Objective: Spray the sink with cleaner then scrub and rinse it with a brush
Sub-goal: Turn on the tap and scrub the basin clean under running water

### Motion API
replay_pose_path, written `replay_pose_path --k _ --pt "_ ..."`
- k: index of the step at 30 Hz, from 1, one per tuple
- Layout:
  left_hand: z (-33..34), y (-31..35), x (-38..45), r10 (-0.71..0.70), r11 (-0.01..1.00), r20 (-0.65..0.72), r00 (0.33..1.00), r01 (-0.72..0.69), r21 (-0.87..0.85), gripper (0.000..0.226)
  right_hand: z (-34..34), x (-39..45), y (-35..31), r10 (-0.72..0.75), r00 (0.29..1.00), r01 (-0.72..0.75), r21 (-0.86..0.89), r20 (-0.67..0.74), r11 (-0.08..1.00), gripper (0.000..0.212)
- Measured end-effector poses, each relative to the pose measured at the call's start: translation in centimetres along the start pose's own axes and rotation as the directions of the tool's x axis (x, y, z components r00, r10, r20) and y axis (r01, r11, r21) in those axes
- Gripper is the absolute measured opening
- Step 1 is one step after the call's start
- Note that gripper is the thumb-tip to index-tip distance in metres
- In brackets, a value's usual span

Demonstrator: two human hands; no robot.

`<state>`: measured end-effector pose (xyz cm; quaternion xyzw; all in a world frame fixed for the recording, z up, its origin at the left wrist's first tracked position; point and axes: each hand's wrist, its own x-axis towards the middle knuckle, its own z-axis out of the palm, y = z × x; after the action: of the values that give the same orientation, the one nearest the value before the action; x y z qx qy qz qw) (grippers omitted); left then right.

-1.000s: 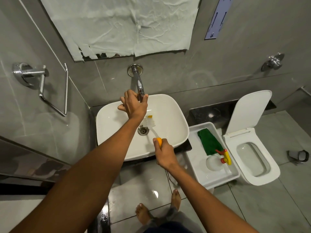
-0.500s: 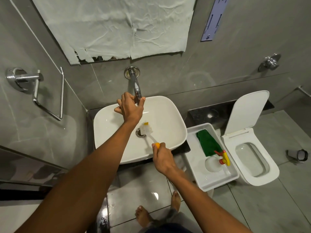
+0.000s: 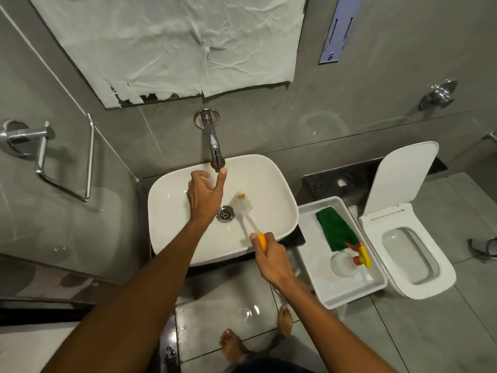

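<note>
Sink [image 3: 172, 211]: white basin on a dark surface, centre of view, under a wall-mounted chrome tap [image 3: 213, 146] at its 12 o'clock edge. Drain [image 3: 225, 214] sits mid-bowl.

Right hand [image 3: 271, 261] is closed around the orange grip of the brush [image 3: 246, 211], at the basin's 5 o'clock rim. Bristle head lies in the bowl just beside the drain, at the drain's 2 o'clock. Handle slants down-right toward the hand.

Left hand [image 3: 204, 195] is open, fingers loose and blurred, holding nothing. Forefinger tip is at or just under the spout mouth; contact cannot be told. No stream of water can be made out.

Spray bottle [image 3: 349, 259] lies in the white tray [image 3: 376, 289] at 3 o'clock of the sink, beside a green cloth [image 3: 333, 230]. Toilet [image 3: 419, 254] beyond it, lid up.

Judgement: bottle is set aside, so spraying looks done; step in hand is scrub or rinse.

To do it well:
- Get water running first, if the tap is off; a dry rinse only smears cleaner.
- Work the bristles from rim down to the drain, so loosened dirt travels one way.
- Cover the back wall under the spout and the 9 o'clock side, farthest from the brush hand.
- Keep the head flat on the curve; a tilted brush skips.
- Go around the drain ring last.
- Keep strokes short near the front rim, since the floor below already looks wet and the feet are bare.
</note>
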<state>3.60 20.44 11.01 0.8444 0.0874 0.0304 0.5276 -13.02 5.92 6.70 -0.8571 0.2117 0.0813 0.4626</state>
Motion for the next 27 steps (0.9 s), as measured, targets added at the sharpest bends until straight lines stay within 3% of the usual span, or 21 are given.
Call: replay_pose_path --k 3,6,10,13,16,20,27 --pt "2.0 -2.2 -2.6 -0.083 0.996 -0.03 0.996 0.084 0.006 0.051 -1.6 0.4 2.6 -0.041 0.999 0.041 0.013 -0.008 0.999 0.047" --pt "5.3 -2.9 -5.1 -0.084 0.996 -0.041 0.996 0.085 0.017 0.051 -3.4 0.6 5.8 -0.068 0.991 0.074 0.051 -0.117 0.996 0.041" --pt "10.5 -1.2 -7.3 0.134 0.986 -0.01 0.991 -0.132 0.096 0.048 -6.7 1.5 10.4 0.021 0.959 0.009 0.104 -0.281 0.995 0.038" --pt "14.6 -0.2 -8.1 0.266 0.932 0.147 0.953 -0.293 0.213 0.042 -9.4 2.7 14.4 0.113 0.938 -0.082 0.105 -0.328 0.991 0.04" --pt "18.1 0.0 -8.0 0.368 0.804 0.326 0.871 -0.474 0.359 0.06 -10.8 3.7 17.9 0.185 0.936 -0.17 0.077 -0.299 0.982 0.05" --pt "21.6 -0.7 -7.5 0.345 0.663 0.537 0.77 -0.605 0.441 0.091 -10.1 5.7 21.5 0.321 0.927 -0.314 0.066 -0.193 0.947 0.042" --pt "23.5 -2.2 -7.3 0.238 0.537 0.557 0.796 -0.585 0.607 0.094 -8.2 11.2 25.2 0.425 0.902 -0.419 0.084 -0.08 0.904 0.041"
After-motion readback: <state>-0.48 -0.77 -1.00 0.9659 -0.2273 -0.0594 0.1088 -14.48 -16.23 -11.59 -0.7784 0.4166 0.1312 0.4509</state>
